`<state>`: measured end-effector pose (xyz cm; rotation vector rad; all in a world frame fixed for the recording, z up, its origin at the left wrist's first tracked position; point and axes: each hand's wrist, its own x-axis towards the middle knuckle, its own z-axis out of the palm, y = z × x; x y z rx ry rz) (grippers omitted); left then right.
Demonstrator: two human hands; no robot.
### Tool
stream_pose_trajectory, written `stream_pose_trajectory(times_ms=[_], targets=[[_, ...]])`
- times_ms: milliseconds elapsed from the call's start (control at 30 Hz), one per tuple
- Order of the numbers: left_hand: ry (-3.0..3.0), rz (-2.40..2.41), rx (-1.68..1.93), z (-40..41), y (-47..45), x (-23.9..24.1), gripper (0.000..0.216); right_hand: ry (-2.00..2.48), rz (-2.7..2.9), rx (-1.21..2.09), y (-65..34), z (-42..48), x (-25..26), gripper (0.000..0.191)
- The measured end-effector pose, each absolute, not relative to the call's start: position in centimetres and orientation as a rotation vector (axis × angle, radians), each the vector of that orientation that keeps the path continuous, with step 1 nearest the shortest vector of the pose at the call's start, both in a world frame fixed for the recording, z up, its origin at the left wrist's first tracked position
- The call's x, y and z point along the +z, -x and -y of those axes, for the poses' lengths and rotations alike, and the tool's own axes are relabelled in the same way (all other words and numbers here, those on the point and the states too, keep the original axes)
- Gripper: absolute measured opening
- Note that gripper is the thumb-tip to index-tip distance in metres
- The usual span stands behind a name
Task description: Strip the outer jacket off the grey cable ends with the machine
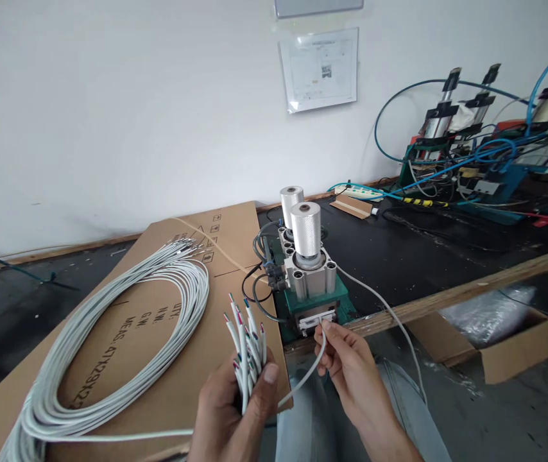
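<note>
**Left hand grips cable bundle, right hand at clamp machine front**

Left hand (221, 417), lower middle of frame: closed around cable bundle (248, 353), white jackets, ends pointing up, coloured wire tips showing. Right hand (351, 366), lower middle, right of the left one: thumb and fingertips pinched on single cable (303, 383), which sags in a curve back toward the left hand. Pinched end is right at metal front plate (310, 320) of machine (310, 279); can't tell if it sits inside. Machine is mid-frame, green base, two knurled silver cylinders (307, 231) on top, one behind the other.

Lower left: big white cable coil (43, 394) lying on printed cardboard sheet (235, 240). Black tabletop (428, 244) runs off to the right. Upper right: more machines (437, 125) with blue hoses (447, 172). Power strip (360, 192) near the wall (124, 96). Paper sheet (322, 70) on wall, top centre. Lower right: open carton (519, 346) holding clear plastic (488, 314), below table edge.
</note>
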<state>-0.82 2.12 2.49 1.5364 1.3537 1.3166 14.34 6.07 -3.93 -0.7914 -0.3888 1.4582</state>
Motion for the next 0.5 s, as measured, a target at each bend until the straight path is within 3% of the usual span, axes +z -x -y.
stream_pose_trajectory(times_ms=[500], targets=[[-1.423, -1.265, 1.217, -1.3, 1.2, 2.4, 0.044, 0.727, 0.570, 1.508, -14.3, -3.3, -4.9, 0.041]])
